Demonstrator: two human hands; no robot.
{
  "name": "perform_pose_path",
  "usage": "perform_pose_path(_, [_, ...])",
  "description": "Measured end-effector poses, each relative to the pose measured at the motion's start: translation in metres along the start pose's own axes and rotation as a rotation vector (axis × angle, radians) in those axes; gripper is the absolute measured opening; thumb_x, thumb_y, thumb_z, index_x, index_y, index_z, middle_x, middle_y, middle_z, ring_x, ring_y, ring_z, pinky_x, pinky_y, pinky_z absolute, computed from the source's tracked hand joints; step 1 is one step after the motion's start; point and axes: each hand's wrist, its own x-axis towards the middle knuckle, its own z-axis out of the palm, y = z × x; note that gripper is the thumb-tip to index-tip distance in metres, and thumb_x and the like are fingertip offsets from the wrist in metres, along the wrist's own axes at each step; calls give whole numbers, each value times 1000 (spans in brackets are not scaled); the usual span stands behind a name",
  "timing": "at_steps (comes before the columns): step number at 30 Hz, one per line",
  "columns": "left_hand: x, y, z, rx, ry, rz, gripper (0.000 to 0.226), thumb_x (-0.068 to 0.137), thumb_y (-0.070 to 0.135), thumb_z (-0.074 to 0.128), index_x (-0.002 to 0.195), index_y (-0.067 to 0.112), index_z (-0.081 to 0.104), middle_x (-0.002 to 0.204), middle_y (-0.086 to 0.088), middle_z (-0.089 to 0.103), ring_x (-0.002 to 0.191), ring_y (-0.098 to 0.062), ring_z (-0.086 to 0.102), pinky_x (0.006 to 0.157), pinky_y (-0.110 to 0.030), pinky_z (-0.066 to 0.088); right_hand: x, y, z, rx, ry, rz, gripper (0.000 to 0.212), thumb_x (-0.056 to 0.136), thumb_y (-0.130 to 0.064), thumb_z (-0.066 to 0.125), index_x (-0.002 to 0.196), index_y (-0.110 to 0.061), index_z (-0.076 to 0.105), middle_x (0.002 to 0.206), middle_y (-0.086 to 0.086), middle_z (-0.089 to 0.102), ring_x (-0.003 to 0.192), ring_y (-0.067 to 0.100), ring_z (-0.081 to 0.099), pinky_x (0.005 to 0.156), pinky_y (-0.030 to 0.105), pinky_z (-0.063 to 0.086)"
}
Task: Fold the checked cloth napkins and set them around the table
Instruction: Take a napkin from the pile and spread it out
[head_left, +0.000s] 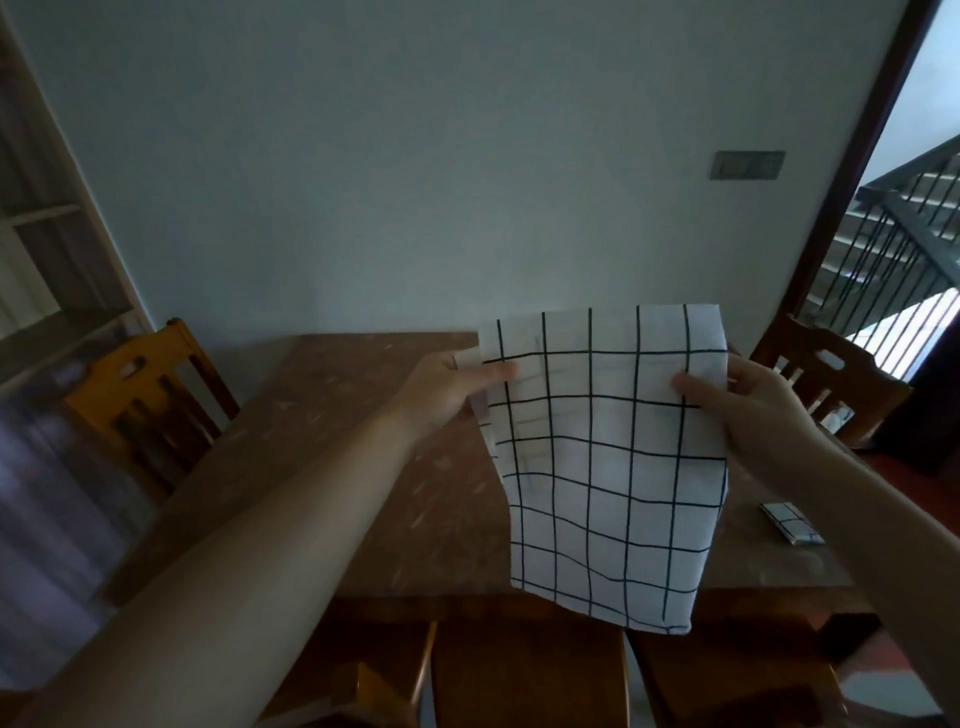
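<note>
Currently the napkin (608, 457) hangs upright above the table (363, 441), long axis vertical, free lower edge nearest the person. Higher and farther out, the left hand (457, 382) and right hand (748, 397) pinch opposite sides near the top, level, equally near.

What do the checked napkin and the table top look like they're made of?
The napkin looks like thin woven cloth, matte white with black grid lines: it hangs limp and ripples between the left hand and right hand. The table top seems polished stone or a stone-look laminate, mottled reddish brown with pale flecks; which one, I cannot tell.
</note>
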Motion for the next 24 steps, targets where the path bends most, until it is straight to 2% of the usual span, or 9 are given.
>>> perform_pose_path(1, [-1, -1, 5, -14, 27, -21, 14, 78, 23, 78, 86, 12, 75, 80, 3, 77, 77, -11, 72, 68, -23, 54, 0, -1, -1, -5, 16, -1, 12, 87, -17, 66, 96, -25, 68, 85, -5, 76, 79, 12, 74, 63, 28, 57])
perform_pose_path(3, [-2, -2, 12, -72, 83, -38, 3, 82, 14, 76, 84, 15, 75, 81, 2, 77, 79, -13, 73, 75, -28, 56, 1, 0, -1, -43, 27, 3, 14, 84, -16, 69, 95, -26, 67, 83, -7, 76, 77, 11, 74, 60, 25, 58])
perform_pose_path(5, [-1, -1, 17, -113, 93, -22, 6, 81, 11, 76, 86, 14, 75, 88, -2, 77, 86, -17, 74, 80, -33, 58, 1, 5, -1, -53, 24, 29, 13, 81, -15, 71, 92, -21, 68, 82, -6, 77, 79, 14, 74, 63, 28, 59])
perform_pose_path(9, [2, 6, 19, -96, 93, 12, 8, 80, 6, 75, 84, 13, 75, 85, -4, 76, 85, -18, 72, 83, -35, 57, 1, 10, -1, -54, 64, 44, 4, 82, -15, 71, 86, -16, 70, 81, 0, 77, 78, 18, 74, 66, 33, 59])
perform_pose_path(12, [3, 9, 18, -125, 105, -4, 7, 79, 6, 76, 86, 9, 74, 90, -10, 75, 89, -24, 72, 88, -41, 56, 0, 9, -2, -17, 75, 41, 10, 80, -17, 73, 89, -13, 70, 81, 1, 77, 77, 19, 74, 59, 27, 58])
perform_pose_path(17, [1, 11, 16, -127, 84, 6, 7, 85, 4, 70, 88, 10, 74, 98, -17, 74, 98, -35, 70, 92, -48, 55, 0, 6, -1, 80, 31, 67, 23, 74, -27, 68, 94, -15, 68, 85, -1, 77, 82, 16, 74, 64, 28, 61])
perform_pose_path(20, [1, 11, 13, -111, 63, 15, 10, 88, 4, 66, 87, 11, 73, 89, -8, 75, 88, -24, 71, 90, -44, 56, 1, 5, 0, 118, 28, 87, 23, 80, -29, 65, 94, -11, 67, 84, -1, 77, 81, 15, 74, 65, 28, 61])
perform_pose_path(24, [-1, 14, 9, -72, 48, 32, 12, 94, 7, 60, 97, 3, 71, 95, -9, 73, 88, -18, 69, 87, -33, 54, 4, 3, 3, 115, 74, 46, 24, 73, -26, 71, 88, -7, 69, 81, 3, 77, 79, 20, 74, 62, 31, 61])
